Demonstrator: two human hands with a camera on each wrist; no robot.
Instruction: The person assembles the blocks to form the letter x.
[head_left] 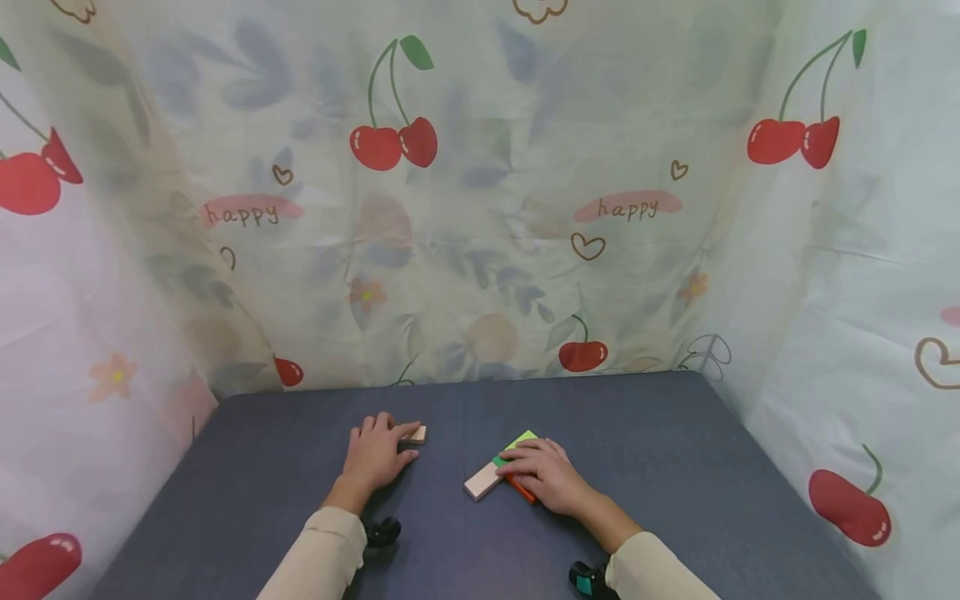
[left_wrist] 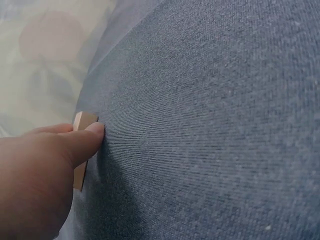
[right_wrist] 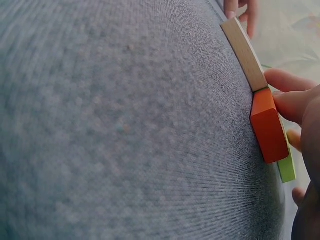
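My left hand (head_left: 372,454) is at the left, its index finger lying across a small plain wooden block (head_left: 421,434). In the left wrist view the thumb overlaps the middle of that block (left_wrist: 85,119), whose two ends show. Over a cluster of joined blocks rests my right hand (head_left: 551,477), palm down with fingers extended. A plain wooden block (head_left: 482,482) points toward the front left, and a light green block (head_left: 529,435) reaches away from it. An orange-red block (right_wrist: 271,132) branches off where they meet, by the right thumb. The fingers partly hide this joint.
The blocks lie on a dark grey cloth-covered table (head_left: 637,442). Pale curtains (head_left: 480,275) printed with cherries and flowers enclose it at the back and both sides. A black band device (head_left: 382,532) is on the left wrist, another (head_left: 588,579) on the right.
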